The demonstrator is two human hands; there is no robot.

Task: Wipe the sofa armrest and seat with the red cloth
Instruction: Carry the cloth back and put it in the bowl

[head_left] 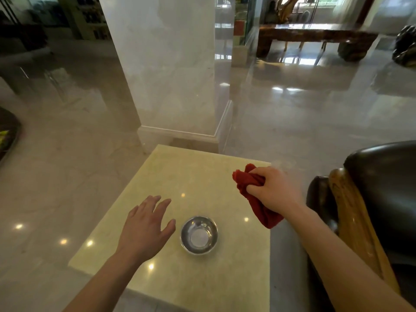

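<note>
Red cloth (pixel 252 194) bunched in R hand (pixel 273 190) | L hand (pixel 146 226) flat (maybe hovering) nr bowl (pixel 199 235)

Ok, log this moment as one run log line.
right hand: grips red cloth above table | left hand: open, empty, beside steel bowl | sofa armrest: not yet touched

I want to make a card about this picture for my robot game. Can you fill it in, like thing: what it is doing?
right hand: closed around the red cloth, held up over the table's right edge
left hand: open, fingers spread, empty, over the table
table: pale stone top
bowl: shiny metal, upright on the table, beside the left hand
sofa armrest: carved wood with dark leather, at the right, cloth not on it
wiping: not yet begun
</note>
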